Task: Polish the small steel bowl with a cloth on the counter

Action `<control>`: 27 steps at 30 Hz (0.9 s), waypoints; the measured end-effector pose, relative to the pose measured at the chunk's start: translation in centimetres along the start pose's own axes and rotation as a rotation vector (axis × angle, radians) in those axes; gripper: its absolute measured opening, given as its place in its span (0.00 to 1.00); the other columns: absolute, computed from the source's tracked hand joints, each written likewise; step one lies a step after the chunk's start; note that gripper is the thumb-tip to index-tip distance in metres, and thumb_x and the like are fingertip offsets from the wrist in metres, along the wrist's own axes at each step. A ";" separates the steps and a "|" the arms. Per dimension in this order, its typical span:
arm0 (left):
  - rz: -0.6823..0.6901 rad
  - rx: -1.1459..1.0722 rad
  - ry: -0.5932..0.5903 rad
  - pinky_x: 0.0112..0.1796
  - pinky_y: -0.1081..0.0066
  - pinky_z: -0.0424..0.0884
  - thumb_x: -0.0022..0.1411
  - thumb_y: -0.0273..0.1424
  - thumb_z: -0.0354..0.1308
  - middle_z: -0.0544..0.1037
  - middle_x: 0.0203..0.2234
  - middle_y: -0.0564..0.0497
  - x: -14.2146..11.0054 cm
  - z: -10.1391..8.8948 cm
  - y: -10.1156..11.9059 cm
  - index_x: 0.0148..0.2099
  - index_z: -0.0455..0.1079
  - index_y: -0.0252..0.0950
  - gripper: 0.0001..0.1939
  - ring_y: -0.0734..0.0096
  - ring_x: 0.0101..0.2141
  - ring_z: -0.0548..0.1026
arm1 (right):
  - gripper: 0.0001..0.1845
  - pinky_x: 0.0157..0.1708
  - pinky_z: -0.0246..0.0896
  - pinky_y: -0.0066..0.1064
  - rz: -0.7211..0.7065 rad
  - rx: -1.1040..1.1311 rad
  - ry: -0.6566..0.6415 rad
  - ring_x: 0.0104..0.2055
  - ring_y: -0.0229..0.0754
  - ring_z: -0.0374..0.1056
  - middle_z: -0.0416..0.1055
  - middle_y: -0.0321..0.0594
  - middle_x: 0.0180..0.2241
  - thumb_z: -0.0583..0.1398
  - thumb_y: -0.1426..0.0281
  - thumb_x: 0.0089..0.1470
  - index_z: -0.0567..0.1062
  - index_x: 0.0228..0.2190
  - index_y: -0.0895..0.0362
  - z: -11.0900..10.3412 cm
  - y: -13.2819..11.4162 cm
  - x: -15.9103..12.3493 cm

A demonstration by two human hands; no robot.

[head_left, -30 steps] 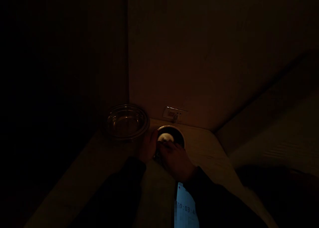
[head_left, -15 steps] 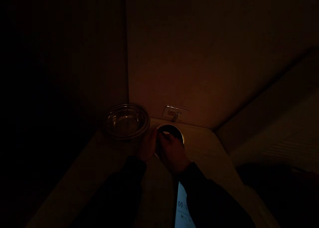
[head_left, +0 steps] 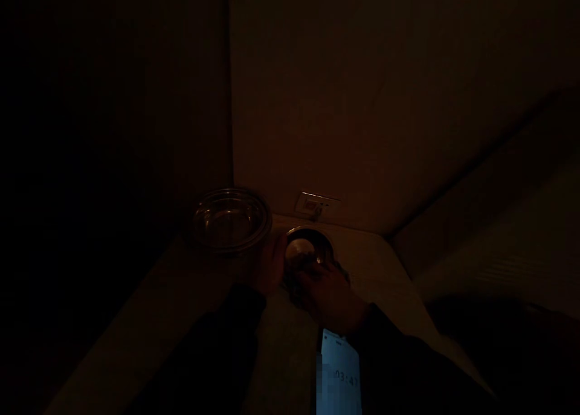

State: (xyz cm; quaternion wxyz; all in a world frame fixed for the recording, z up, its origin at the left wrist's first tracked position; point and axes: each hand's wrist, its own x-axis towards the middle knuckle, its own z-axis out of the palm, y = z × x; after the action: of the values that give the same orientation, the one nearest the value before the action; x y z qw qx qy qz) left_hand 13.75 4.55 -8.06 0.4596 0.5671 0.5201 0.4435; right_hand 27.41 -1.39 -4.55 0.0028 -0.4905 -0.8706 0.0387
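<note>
Two bare hands worked in dim light at a round bowl (head_left: 324,241) on the desk (head_left: 285,366), below a wall socket (head_left: 312,205). The left hand (head_left: 269,267) lay along the bowl's left side, its fingers held together; the right hand (head_left: 333,300) bent over the near rim, with something dark (head_left: 296,295) beneath it. I could not tell whether either grip was closed on anything. A wider, shiny dish (head_left: 256,240) sat to the left; a lit phone (head_left: 342,366) lay near the right wrist.

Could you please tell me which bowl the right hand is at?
The smaller bowl; the larger bowl sits farther left, away from the right hand.
</note>
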 end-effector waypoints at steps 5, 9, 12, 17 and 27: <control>0.002 0.045 0.072 0.46 0.64 0.67 0.63 0.42 0.41 0.79 0.36 0.45 0.1 -0.2 -0.4 0.39 0.73 0.33 0.23 0.61 0.40 0.75 | 0.26 0.50 0.53 0.37 0.079 0.046 0.094 0.53 0.47 0.58 0.67 0.50 0.50 0.52 0.72 0.56 0.60 0.56 0.62 1.7 -1.8 1.3; 0.007 0.040 0.036 0.44 0.65 0.68 0.63 0.43 0.40 0.79 0.35 0.46 0.1 -0.4 -0.5 0.40 0.73 0.33 0.24 0.62 0.39 0.75 | 0.20 0.48 0.53 0.40 0.064 0.027 0.073 0.49 0.49 0.61 0.71 0.48 0.45 0.53 0.70 0.57 0.66 0.51 0.60 0.7 -1.8 0.5; 0.024 0.030 -0.029 0.41 0.67 0.69 0.64 0.43 0.39 0.80 0.33 0.48 0.0 -0.3 -0.3 0.39 0.73 0.34 0.25 0.63 0.37 0.76 | 0.15 0.48 0.52 0.44 -0.025 -0.057 -0.003 0.46 0.51 0.62 0.72 0.48 0.42 0.55 0.67 0.55 0.70 0.44 0.60 -0.4 -0.8 -0.9; 0.008 0.024 -0.012 0.38 0.69 0.70 0.64 0.42 0.40 0.80 0.32 0.47 0.0 0.0 0.0 0.38 0.74 0.33 0.24 0.64 0.35 0.76 | 0.16 0.46 0.52 0.44 -0.069 -0.036 -0.007 0.46 0.50 0.61 0.71 0.47 0.45 0.53 0.68 0.57 0.68 0.46 0.60 -0.4 0.0 -1.6; 0.001 0.092 0.078 0.43 0.66 0.67 0.64 0.42 0.40 0.80 0.33 0.47 0.3 -0.2 -0.3 0.39 0.73 0.34 0.23 0.63 0.37 0.75 | 0.23 0.49 0.57 0.47 -0.072 0.002 0.144 0.52 0.53 0.60 0.65 0.50 0.54 0.52 0.70 0.59 0.62 0.55 0.63 1.8 -1.4 0.3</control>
State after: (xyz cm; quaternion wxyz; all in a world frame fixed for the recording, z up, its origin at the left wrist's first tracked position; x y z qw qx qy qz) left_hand 13.57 4.90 -8.29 0.4122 0.5703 0.5572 0.4410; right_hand 25.98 -1.95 -6.25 0.0675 -0.4604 -0.8851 0.0040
